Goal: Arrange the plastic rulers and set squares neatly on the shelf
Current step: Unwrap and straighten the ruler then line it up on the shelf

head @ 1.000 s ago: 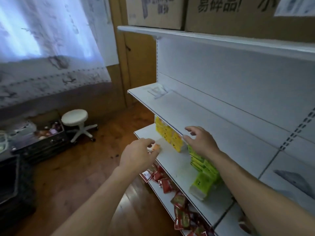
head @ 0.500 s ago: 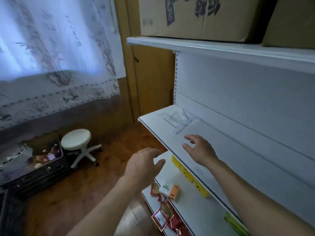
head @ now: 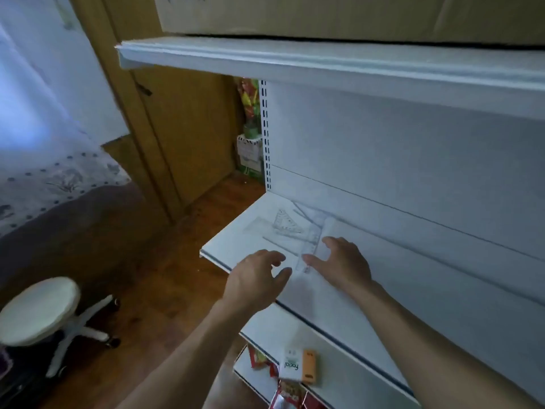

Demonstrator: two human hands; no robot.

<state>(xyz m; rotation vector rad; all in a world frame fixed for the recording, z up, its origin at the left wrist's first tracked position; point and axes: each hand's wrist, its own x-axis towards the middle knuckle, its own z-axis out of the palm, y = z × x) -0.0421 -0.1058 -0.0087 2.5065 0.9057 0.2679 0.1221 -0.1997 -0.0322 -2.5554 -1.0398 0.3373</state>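
White shop shelving fills the right of the view, dim and slightly blurred. On the right hand (head: 343,267) the fingers (head: 315,259) are spread and nearly straight, clamped on nothing; the lowest one seems to touch the near end of a clear ruler (head: 312,240). The left hand (head: 255,280) hovers just beside it at nine o'clock, fingers apart and loosely curved, empty, over the front edge of the shelf (head: 218,259). From the hands, towards eleven o'clock, a set square (head: 284,222) and more transparent pieces lie crossed at odd angles against the back panel. A second ago both hands were down by the yellow and green packs on a lower shelf; they have since risen to the ruler shelf, so I judge the reach all but done and the tidying not yet begun. At six o'clock a tissue pack (head: 292,364) lies below; a stool (head: 38,309) stands at eight.
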